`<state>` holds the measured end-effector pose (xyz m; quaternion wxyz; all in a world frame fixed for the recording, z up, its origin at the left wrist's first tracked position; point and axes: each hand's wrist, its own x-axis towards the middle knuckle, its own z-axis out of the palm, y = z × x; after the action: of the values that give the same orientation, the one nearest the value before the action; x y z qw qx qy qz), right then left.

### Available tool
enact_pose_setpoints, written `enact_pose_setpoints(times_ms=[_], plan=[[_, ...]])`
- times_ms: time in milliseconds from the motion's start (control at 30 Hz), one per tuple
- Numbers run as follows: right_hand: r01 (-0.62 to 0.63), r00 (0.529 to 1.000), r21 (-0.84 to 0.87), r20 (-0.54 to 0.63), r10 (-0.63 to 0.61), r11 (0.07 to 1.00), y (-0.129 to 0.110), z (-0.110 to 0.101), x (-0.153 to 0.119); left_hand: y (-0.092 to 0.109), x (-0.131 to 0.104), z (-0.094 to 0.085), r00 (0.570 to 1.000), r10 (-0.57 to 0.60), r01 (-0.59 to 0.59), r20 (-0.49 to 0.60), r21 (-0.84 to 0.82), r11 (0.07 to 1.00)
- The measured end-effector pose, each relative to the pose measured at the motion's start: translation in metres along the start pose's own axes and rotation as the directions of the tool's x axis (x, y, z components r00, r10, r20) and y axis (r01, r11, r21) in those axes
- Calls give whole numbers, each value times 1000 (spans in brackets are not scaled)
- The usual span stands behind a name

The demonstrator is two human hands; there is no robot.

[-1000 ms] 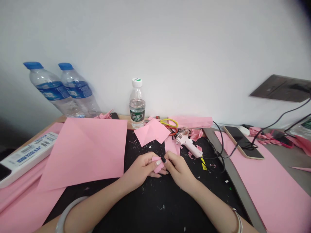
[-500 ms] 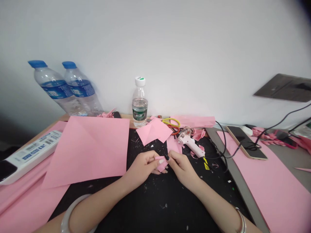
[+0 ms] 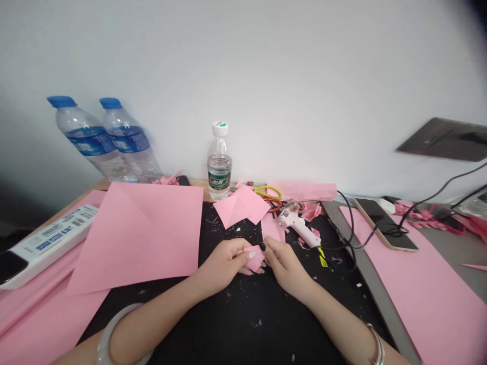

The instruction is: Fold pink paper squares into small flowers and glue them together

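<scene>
A small folded piece of pink paper [image 3: 254,260] is held up between both hands, over the black mat [image 3: 243,319]. My left hand [image 3: 226,261] pinches its left side, thumb on top and fingers underneath. My right hand [image 3: 284,261] grips its upper right edge between thumb and forefinger. Just beyond the hands lie small pink paper squares [image 3: 239,205]. To their right rests a white hot glue gun [image 3: 299,226], beside scissors with yellow and red handles [image 3: 269,191].
A large pink sheet [image 3: 152,233] covers the left side, near a white box [image 3: 53,243]. Bottles [image 3: 219,170] stand along the wall. At right, a phone [image 3: 386,223] lies on another pink sheet [image 3: 422,284] among black cables [image 3: 352,223]. Paper scraps litter the mat.
The folded pink paper has turned slightly between my fingers and now shows a more pointed outline. Both hands keep their hold; the view has shifted very little.
</scene>
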<state>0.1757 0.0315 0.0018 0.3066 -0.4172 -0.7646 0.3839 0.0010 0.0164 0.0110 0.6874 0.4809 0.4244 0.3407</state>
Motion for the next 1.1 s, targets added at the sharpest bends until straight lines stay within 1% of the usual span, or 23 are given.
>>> enact_pose_setpoints(times_ms=[167, 300, 367, 533, 600, 667, 733, 767, 833, 933, 1100], plan=[[15, 1000, 35, -8, -15, 999, 0, 0, 0, 1, 0, 1, 1000, -3, 3, -25, 7, 1000], [26, 1000, -10, -7, -26, 1000, -2, 0, 0, -3, 0, 2, 1000, 25, -24, -10, 33, 999], [32, 999, 0, -21, -32, 999, -2, 0, 0, -3, 0, 2, 999, 32, -31, -13, 54, 998], [-18, 994, 12, -108, 19, 1000, 3, 0, 0, 1, 0, 0, 994, 110, -106, -13, 163, 981], [-37, 989, 27, -142, 40, 999, 5, 0, 1, 1, 0, -1, 993, 120, -116, -7, 193, 974], [-20, 977, 77, -212, 36, 997, 6, 0, 1, 0, 1, -1, 994, 108, -103, -22, 180, 978], [19, 956, 119, -294, 17, 993, 5, -1, 0, -1, 1, -1, 995, 81, -72, -64, 125, 990], [34, 950, 122, -313, 6, 992, 4, -1, 0, -1, 2, -1, 994, 64, -56, -89, 91, 994], [43, 958, 90, -287, -15, 995, 2, 0, -1, 0, 2, -2, 991, 30, -26, -128, 35, 999], [35, 975, 48, -222, -23, 998, -1, 2, -2, 2, 2, -1, 991, -2, 3, -131, 1, 1000], [37, 964, 101, -266, -9, 994, 3, 4, 0, 2, 1, 1, 992, -56, 57, -114, 0, 998]])
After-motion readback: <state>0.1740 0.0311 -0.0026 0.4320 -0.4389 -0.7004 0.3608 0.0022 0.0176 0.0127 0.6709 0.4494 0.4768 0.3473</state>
